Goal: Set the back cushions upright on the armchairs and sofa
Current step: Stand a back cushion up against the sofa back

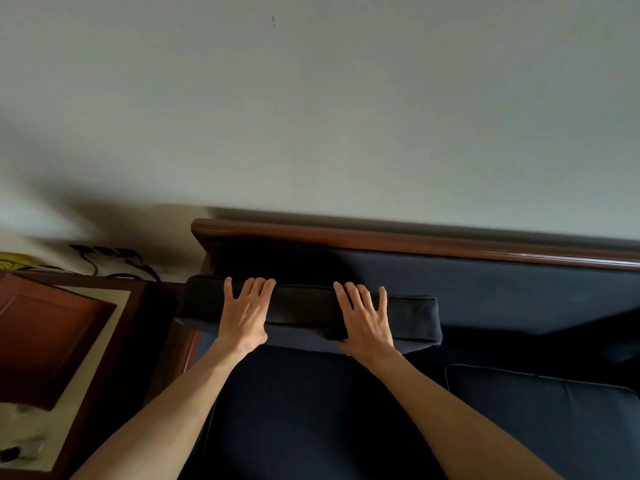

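A dark navy back cushion [304,313] is lifted above the left seat of the sofa, its thick top edge facing me, a gap left between it and the sofa back. My left hand [244,315] grips its top edge left of centre, fingers draped over the far side. My right hand [365,317] grips the same edge right of centre. Behind it runs the sofa's wooden back rail [415,242]. Another navy back cushion [502,289] stands upright against the back on the right. The seat cushion [311,410] lies below my arms.
A second seat cushion [540,420] lies at the right. A wooden side table [69,341] with a cream inlay stands left of the sofa, with black cables [114,258] on the wall behind it. A plain pale wall [311,116] fills the upper view.
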`<state>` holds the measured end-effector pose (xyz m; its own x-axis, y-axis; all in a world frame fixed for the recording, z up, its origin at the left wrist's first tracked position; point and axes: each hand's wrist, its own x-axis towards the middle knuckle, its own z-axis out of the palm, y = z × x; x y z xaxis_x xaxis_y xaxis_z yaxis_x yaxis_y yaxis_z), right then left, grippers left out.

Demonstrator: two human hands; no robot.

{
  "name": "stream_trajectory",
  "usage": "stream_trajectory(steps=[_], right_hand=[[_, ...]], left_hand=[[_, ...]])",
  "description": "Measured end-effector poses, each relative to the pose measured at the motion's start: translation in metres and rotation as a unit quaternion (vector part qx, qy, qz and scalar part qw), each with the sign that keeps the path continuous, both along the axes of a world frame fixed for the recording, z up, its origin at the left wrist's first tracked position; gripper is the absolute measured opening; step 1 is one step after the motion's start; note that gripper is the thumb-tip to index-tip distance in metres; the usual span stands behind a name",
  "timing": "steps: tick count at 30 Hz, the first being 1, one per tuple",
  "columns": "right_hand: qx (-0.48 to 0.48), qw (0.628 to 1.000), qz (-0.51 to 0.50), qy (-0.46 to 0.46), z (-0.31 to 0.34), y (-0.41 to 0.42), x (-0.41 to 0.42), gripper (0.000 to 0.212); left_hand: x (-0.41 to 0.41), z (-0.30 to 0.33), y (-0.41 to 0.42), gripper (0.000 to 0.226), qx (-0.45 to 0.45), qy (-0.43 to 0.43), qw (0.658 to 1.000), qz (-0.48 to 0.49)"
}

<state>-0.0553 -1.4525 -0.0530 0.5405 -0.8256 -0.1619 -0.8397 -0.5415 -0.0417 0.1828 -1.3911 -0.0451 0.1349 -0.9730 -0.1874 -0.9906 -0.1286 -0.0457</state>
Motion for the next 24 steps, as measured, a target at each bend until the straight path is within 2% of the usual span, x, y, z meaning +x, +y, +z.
stream_trajectory(steps=[2, 8, 12, 20, 24], right_hand=[[-0.02, 1.0, -0.019, 0.0, -0.004, -0.006, -0.006, 0.126], [-0.023, 0.998, -0.061, -0.008, -0.008, -0.03, -0.01, 0.104], [0.003, 0.999, -0.042, -0.003, -0.009, -0.05, -0.006, 0.092], [0.025, 0.999, -0.031, -0.018, -0.014, -0.069, -0.004, 0.087], [0.019, 0.999, -0.039, -0.009, -0.017, -0.07, 0.002, 0.087]], left_hand=[[0.0, 0.004, -0.01, 0.103, 0.011, 0.002, 1.0, 0.006], [0.001, 0.006, -0.046, 0.115, 0.043, 0.026, 0.998, 0.037], [-0.001, 0.005, -0.062, 0.113, 0.052, 0.049, 0.995, 0.066], [0.0, -0.004, -0.069, 0.119, 0.04, 0.032, 0.997, 0.062], [-0.047, -0.008, -0.066, 0.11, -0.008, 0.088, 0.995, -0.042]])
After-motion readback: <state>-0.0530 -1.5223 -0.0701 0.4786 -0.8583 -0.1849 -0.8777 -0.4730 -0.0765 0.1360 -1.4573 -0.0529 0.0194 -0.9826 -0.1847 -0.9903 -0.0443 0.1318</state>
